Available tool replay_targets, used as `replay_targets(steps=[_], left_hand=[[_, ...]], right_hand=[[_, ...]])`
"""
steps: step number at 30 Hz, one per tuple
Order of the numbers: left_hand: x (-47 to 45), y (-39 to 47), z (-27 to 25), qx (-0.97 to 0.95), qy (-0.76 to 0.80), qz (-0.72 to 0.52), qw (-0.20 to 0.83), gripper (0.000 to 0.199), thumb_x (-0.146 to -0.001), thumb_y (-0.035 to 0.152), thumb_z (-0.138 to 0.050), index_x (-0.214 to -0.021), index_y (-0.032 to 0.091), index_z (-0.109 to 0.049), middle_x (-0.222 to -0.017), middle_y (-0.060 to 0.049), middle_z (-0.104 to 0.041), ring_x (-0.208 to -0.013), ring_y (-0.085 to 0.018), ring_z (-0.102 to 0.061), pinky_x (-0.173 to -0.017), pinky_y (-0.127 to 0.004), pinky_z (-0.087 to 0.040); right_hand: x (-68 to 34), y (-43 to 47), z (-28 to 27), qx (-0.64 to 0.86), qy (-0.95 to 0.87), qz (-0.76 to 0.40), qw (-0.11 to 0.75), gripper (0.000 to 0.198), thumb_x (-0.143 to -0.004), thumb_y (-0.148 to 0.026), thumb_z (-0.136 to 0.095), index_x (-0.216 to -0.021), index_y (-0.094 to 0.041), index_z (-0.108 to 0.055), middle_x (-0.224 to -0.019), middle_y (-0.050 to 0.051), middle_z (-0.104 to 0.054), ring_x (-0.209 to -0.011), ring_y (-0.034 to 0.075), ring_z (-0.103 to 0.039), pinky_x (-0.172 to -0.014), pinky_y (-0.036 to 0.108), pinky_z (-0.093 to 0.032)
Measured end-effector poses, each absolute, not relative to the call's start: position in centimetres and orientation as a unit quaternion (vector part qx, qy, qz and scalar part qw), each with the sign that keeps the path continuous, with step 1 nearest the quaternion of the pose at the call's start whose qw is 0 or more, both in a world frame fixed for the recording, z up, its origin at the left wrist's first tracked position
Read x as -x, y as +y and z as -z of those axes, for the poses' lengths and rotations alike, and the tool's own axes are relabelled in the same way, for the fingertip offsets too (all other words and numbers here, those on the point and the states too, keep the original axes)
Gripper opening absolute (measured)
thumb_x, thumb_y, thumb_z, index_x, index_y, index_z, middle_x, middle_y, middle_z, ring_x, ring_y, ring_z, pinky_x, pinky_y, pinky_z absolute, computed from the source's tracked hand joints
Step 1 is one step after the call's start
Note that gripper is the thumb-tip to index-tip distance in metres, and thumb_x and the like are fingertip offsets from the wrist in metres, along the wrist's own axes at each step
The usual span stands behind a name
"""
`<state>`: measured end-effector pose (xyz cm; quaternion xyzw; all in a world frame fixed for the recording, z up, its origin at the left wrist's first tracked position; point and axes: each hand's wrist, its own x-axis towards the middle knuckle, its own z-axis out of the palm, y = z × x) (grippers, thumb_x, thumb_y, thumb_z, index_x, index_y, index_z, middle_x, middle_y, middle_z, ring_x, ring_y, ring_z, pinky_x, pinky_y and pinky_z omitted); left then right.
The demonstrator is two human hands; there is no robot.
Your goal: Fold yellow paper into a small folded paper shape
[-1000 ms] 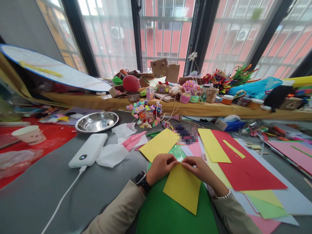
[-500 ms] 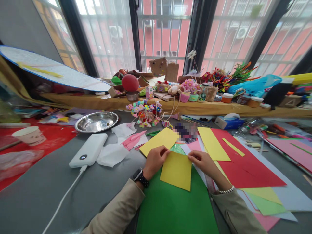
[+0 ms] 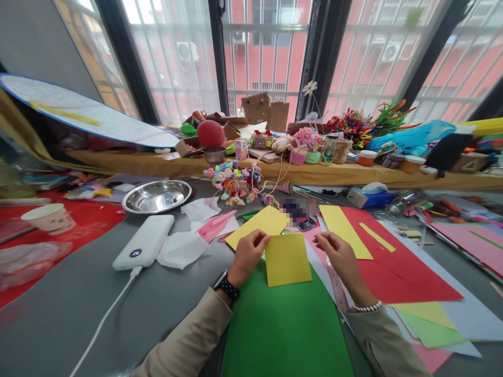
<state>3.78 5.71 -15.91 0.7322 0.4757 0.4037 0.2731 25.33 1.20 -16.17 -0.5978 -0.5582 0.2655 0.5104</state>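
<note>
Since the frame 0.5 s ago, the right hand [image 3: 338,259] has let go of the yellow square [image 3: 288,262] and drawn off to the right, while the square has swung straighter. At the centre of the frame, the left hand [image 3: 248,256] pinches the square's upper left corner between thumb and forefinger. The right thumb and forefinger tips are nearly together, clear of the paper; I cannot tell whether anything thin sits between them. Both wrists angle inward, with a watch [image 3: 228,286] on the left and a beaded bracelet [image 3: 368,307] on the right; the 2 forearms slope up from the lower corners. Below the square, the green sheet [image 3: 283,335] leaves wide bare room to the bottom edge. Its right edge runs near the right sleeve [image 3: 383,337]. Beyond the right hand, the red sheet [image 3: 408,275] fills the right side. More open grey table [image 3: 157,314] lies lower left, below the power bank [image 3: 145,243].
</note>
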Motion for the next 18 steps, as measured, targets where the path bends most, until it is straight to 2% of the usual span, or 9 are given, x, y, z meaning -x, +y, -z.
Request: replay_targets(steps=[3,8,13,18], left_hand=[[-4.0,5.5,15.9,-0.736,0.442,-0.401,0.320,0.026,-0.074,0.036,-0.044,-0.068,0.014,-0.056,-0.063,-0.001,-0.058,-0.058,-0.012,-0.051,-0.053,-0.021,-0.036],[-4.3,5.1,15.9,-0.737,0.423,-0.393,0.351,0.026,-0.074,0.036,-0.046,-0.067,0.013,-0.056,-0.061,-0.001,-0.056,-0.057,-0.012,-0.050,-0.053,-0.020,-0.036],[-4.3,5.2,16.1,-0.734,0.417,-0.399,0.359,0.024,-0.074,0.036,-0.046,-0.068,0.013,-0.055,-0.062,-0.001,-0.055,-0.059,-0.012,-0.051,-0.054,-0.020,-0.038],[-4.3,5.3,16.2,-0.744,0.369,-0.347,0.435,0.027,-0.071,0.036,-0.051,-0.084,0.013,-0.056,-0.076,-0.004,-0.059,-0.066,-0.013,-0.054,-0.057,-0.020,-0.041]], right_hand=[[-24.6,1.3,16.4,0.590,-0.594,-0.283,0.468,0.027,-0.071,-0.041,-0.049,-0.081,-0.017,-0.056,-0.076,0.004,-0.060,-0.069,0.016,-0.055,-0.061,0.025,-0.041],[-23.9,1.2,16.8,0.569,-0.611,-0.311,0.454,0.028,-0.072,-0.042,-0.048,-0.059,-0.017,-0.049,-0.052,-0.003,-0.045,-0.051,0.011,-0.042,-0.047,0.022,-0.032],[-24.0,1.1,16.7,0.551,-0.595,-0.352,0.468,0.026,-0.073,-0.039,-0.048,-0.063,-0.016,-0.051,-0.056,-0.003,-0.045,-0.054,0.011,-0.041,-0.049,0.021,-0.031],[-23.5,1.0,16.6,0.545,-0.636,-0.356,0.415,0.025,-0.073,-0.038,-0.047,-0.065,-0.016,-0.052,-0.058,-0.002,-0.046,-0.055,0.011,-0.041,-0.049,0.022,-0.031]])
